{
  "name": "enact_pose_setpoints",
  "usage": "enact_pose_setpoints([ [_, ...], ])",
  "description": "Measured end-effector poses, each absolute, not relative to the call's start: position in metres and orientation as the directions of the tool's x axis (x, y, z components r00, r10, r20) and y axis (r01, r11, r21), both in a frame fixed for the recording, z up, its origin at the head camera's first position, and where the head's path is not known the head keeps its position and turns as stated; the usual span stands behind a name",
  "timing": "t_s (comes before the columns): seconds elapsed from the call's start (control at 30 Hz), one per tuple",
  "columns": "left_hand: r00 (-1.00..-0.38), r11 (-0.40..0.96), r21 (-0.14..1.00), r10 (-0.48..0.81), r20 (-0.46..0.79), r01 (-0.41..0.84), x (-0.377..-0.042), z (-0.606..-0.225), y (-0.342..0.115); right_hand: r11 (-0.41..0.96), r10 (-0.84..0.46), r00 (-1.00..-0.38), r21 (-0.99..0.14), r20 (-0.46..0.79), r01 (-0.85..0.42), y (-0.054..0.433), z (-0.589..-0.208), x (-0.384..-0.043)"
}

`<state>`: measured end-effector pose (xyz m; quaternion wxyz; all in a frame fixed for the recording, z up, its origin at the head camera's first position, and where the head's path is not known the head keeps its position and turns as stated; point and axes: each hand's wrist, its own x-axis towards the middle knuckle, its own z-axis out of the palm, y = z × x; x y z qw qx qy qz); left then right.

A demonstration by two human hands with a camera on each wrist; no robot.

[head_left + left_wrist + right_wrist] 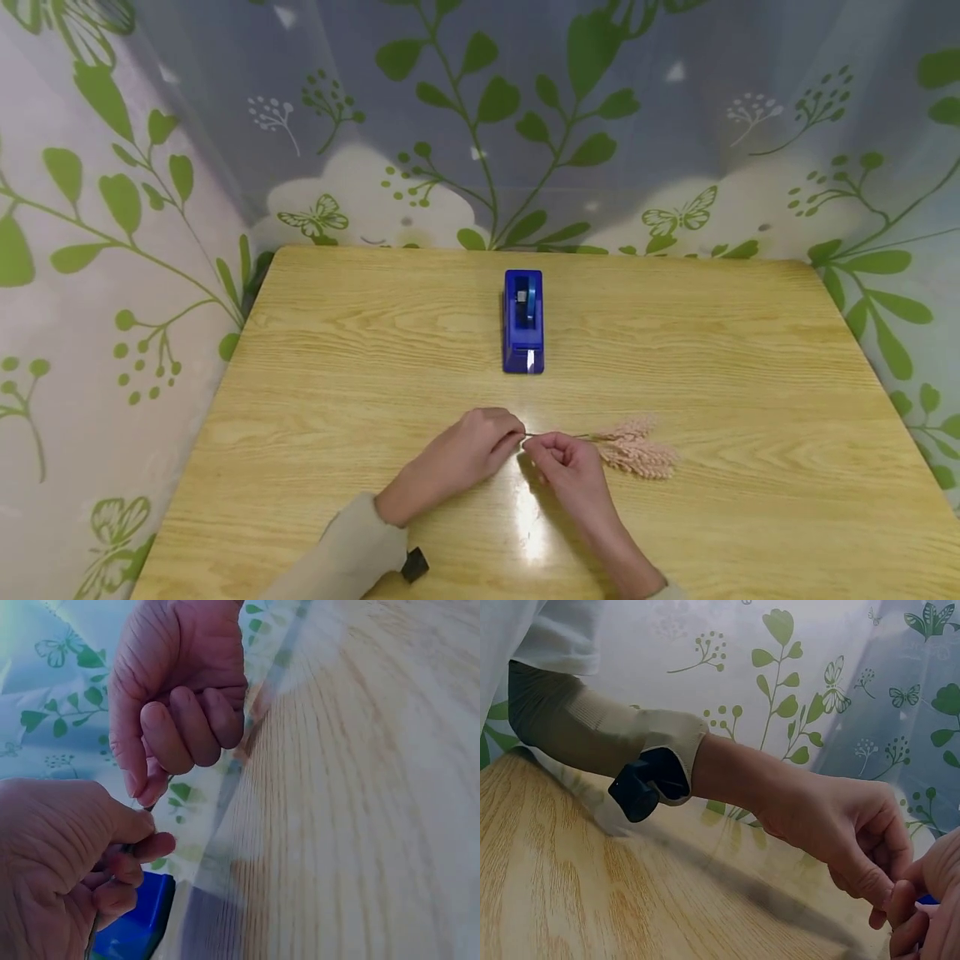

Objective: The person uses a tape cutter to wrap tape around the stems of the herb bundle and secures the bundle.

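Note:
Fluffy pink flower sprigs [637,450] lie to the right of my hands, their thin dark stem running left. Near its left end, my left hand [480,442] pinches the stem between thumb and fingertips. My right hand [573,471] pinches at the stem just beside it, fingertips nearly touching the left ones. In the left wrist view, the stem [93,936] passes under the curled fingers of the left hand [60,862], and the right hand [180,690] comes from above. In the right wrist view the left hand [840,825] meets the right hand [941,900], which is partly cut off.
A blue tape dispenser [523,321] stands on the wooden table [360,333] beyond the hands, a short tape end at its front. A dark camera [641,787] is strapped to the left wrist. Leaf-patterned curtains [480,125] hang behind and beside the table.

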<state>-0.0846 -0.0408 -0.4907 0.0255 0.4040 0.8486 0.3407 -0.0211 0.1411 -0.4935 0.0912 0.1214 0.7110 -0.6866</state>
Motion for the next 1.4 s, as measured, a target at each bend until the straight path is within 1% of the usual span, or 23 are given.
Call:
enact_pose_setpoints([
  [0.17,-0.692,0.419,0.656,0.686,0.225,0.628,-0.0853,-0.4894,-0.0369,0.019,0.068,-0.957,-0.959,-0.281,0.283,0.1386,-0.4931,-0.0198],
  [0.33,-0.717,0.443,0.67,0.669,0.195,0.595,-0.0835,-0.4881,-0.0375,0.032,0.063,-0.963,-0.964,-0.263,0.266,0.1367,-0.4956,-0.0182],
  [0.43,-0.711,0.454,0.648,0.675,0.198,0.611,-0.0831,-0.4855,-0.0379,0.043,0.067,-0.965,-0.966,-0.253,0.256,0.1369,-0.4966,-0.0165],
  [0.57,-0.691,0.435,0.637,0.688,0.221,0.636,-0.0825,-0.4844,-0.0379,0.047,0.084,-0.97,-0.972,-0.227,0.232,0.1362,-0.4953,-0.0145],
  [0.77,-0.687,0.404,0.667,0.691,0.227,0.626,-0.0808,-0.4838,-0.0384,0.068,0.106,-0.974,-0.976,-0.2,0.208,0.1333,-0.4917,-0.012],
  [0.97,-0.703,0.402,0.702,0.683,0.197,0.587,-0.0806,-0.4816,-0.0385,0.094,0.12,-0.98,-0.981,-0.158,0.169,0.1327,-0.4936,-0.0112],
  [1.13,-0.705,0.399,0.715,0.685,0.184,0.574,-0.0803,-0.4827,-0.0388,0.1,0.137,-0.976,-0.977,-0.172,0.186,0.1336,-0.4977,-0.0115],
  [1.27,-0.684,0.374,0.702,0.696,0.22,0.606,-0.0814,-0.4848,-0.0386,0.095,0.143,-0.972,-0.975,-0.186,0.201,0.1341,-0.4991,-0.0121],
  [1.4,-0.681,0.338,0.725,0.691,0.241,0.6,-0.0831,-0.4867,-0.0393,0.065,0.138,-0.972,-0.977,-0.193,0.203,0.1335,-0.4987,-0.0121],
])
